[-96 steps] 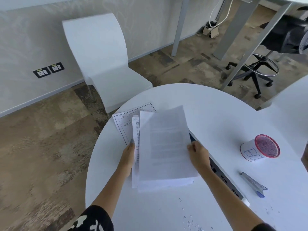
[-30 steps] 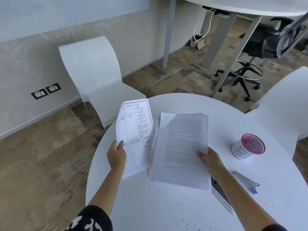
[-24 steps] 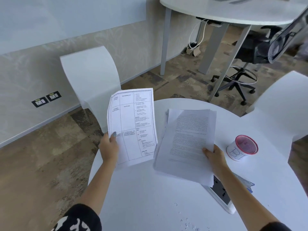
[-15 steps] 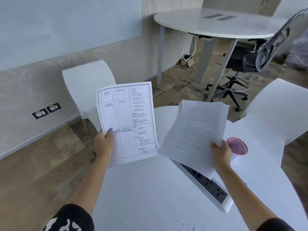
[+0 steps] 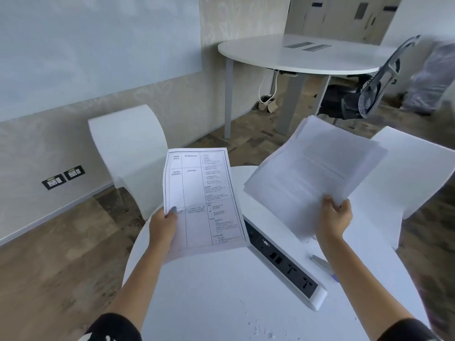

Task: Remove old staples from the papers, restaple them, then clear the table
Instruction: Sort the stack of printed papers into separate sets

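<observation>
My left hand (image 5: 163, 227) grips a paper with a printed table (image 5: 202, 200) by its lower left edge and holds it up above the round white table (image 5: 209, 296). My right hand (image 5: 333, 219) grips a thick stack of printed papers (image 5: 312, 175) by its lower edge, lifted and tilted to the right. A blue stapler (image 5: 323, 265) lies on the table right of my right forearm, partly hidden by it. Several small loose staples (image 5: 261, 328) are scattered near the table's front edge.
A white power socket strip (image 5: 285, 264) runs diagonally across the table. White chairs stand at the far left (image 5: 128, 153) and at the right (image 5: 406, 178). Beyond are a second white table (image 5: 302, 55) and a black office chair (image 5: 364, 94).
Both hands have lifted the papers off the table and drawn them apart, the stack swinging up to the right. The view has tilted up, and the red-rimmed cup is out of sight.
</observation>
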